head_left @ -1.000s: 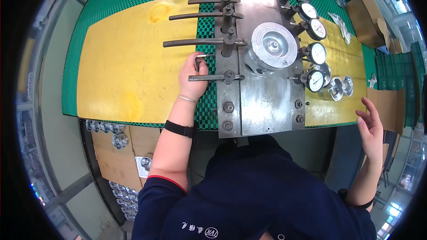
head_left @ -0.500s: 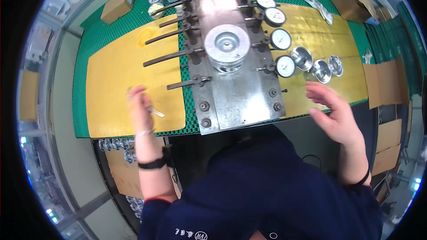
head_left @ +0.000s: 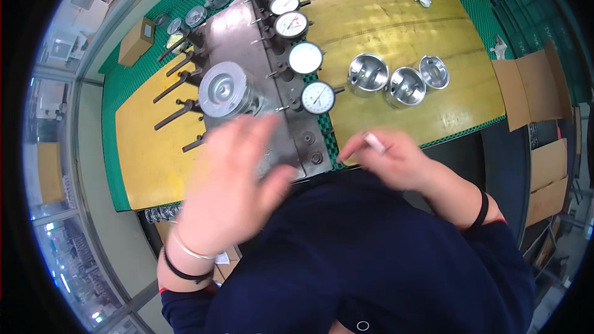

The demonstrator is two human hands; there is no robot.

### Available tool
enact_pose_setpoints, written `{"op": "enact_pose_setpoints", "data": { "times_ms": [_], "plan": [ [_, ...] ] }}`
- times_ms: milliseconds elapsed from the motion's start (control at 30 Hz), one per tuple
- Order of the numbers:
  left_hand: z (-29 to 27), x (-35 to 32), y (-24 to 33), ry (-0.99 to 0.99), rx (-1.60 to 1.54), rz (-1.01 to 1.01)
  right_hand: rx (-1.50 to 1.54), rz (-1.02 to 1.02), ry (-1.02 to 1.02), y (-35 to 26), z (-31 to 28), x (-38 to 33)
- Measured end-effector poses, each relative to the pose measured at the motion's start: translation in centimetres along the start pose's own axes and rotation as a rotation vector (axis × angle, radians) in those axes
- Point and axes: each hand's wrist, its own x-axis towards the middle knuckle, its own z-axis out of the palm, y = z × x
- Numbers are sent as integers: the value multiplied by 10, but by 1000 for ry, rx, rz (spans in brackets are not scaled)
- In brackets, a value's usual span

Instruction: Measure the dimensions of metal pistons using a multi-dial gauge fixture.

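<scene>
Right hand pinches a small white stick at bench near edge | left hand spread, blurred, holding nothing | I judge stick light, stiff, slippery; hold mid-length.

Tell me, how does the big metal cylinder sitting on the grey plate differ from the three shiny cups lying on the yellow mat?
The big cylinder sits alone on the grey metal plate, closed face up, a flat disc with rings. The three cups rest side by side on the yellow mat, open ends up, so their hollow insides show. The cylinder looks larger than each cup, though the lens distorts size. All four are round, bright metal parts. The left hand is blurred above the plate.
</scene>
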Motion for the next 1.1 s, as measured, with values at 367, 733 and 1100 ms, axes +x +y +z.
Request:
{"op": "enact_pose_setpoints", "data": {
  "times_ms": [367, 733, 1100],
  "plan": [
    [3, 55, -77, -349, 31, -265, -750, -26, 171, 158, -68, 79],
    [10, 72, -57, -370, 218, -378, -646, -123, 562, 174, -134, 135],
    [21, 63, -66, -408, 98, -221, 66, 36, 493, 159, -73, 92]
  ]
}}
